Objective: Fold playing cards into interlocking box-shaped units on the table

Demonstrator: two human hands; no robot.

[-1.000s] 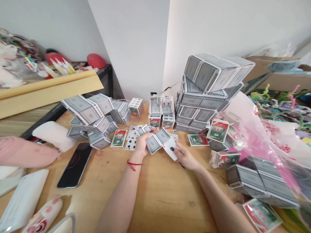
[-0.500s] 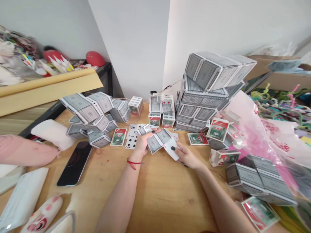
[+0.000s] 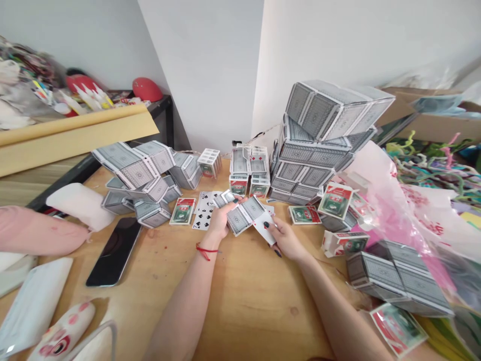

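My left hand (image 3: 219, 221) is closed around a stack of grey-backed playing cards (image 3: 244, 215), held tilted above the wooden table (image 3: 244, 301). My right hand (image 3: 286, 239) pinches a single face-up card (image 3: 265, 226) at the right end of that stack, thumb on top. A red string circles my left wrist. Face-up spade cards (image 3: 203, 215) lie on the table just left of my left hand, next to a red-and-green card box (image 3: 183, 210).
Wrapped bricks of grey card decks are piled at the back right (image 3: 323, 140), back left (image 3: 139, 175) and near right (image 3: 394, 281). Small card boxes (image 3: 336, 200) are scattered around. A black phone (image 3: 112, 253) lies left. Pink plastic bag (image 3: 394, 210) at right; pink and white pouches at far left.
The view shifted slightly. My right hand has drawn a little nearer the stack with the single card; my left hand keeps its hold on the stack.
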